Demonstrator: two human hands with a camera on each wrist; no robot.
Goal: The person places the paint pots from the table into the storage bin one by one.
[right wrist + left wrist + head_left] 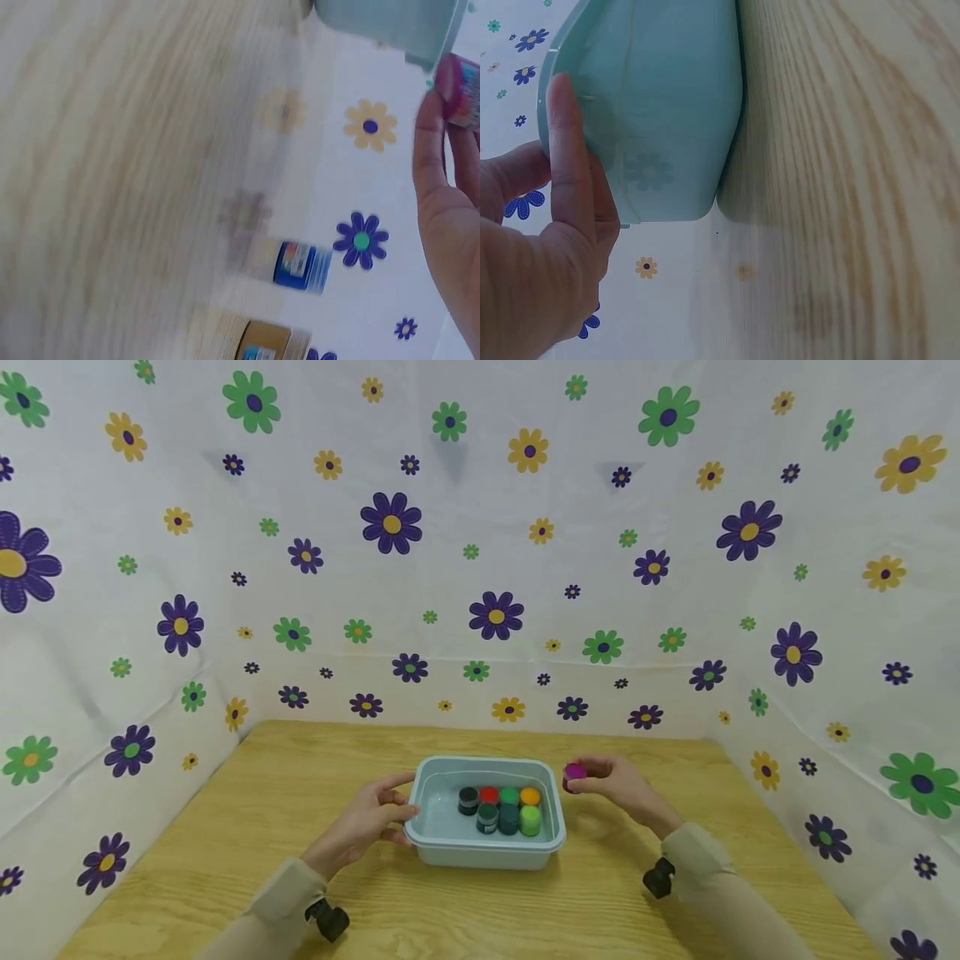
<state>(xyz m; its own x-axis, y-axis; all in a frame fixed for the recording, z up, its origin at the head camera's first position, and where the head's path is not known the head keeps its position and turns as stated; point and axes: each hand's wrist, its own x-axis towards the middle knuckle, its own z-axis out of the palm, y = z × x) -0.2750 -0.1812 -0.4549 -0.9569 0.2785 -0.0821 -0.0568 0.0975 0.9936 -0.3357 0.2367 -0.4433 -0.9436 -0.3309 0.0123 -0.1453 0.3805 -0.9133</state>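
Observation:
A pale blue-green plastic tub [487, 857] stands on the wooden table. My left hand [366, 820] grips its left end, thumb at the rim and fingers along the outer wall, as the left wrist view also shows. Just outside the tub's right rim, my right hand [624, 788] pinches a small paint jar [574, 778] with a magenta lid between thumb and fingers. Inside the tub, toward its right half, stand several paint jars: a black one [468, 801], a red one [489, 796], a green one [509, 797], an orange one [530, 797], a light green one [530, 821] and dark ones.
In the right wrist view, a blue paint jar [301, 265] and a brownish-gold one [270, 342] stand on the table [112, 187]. White sheeting [450, 585] with printed flowers hangs around the table's back and sides. Both wrists carry small black cameras [659, 877].

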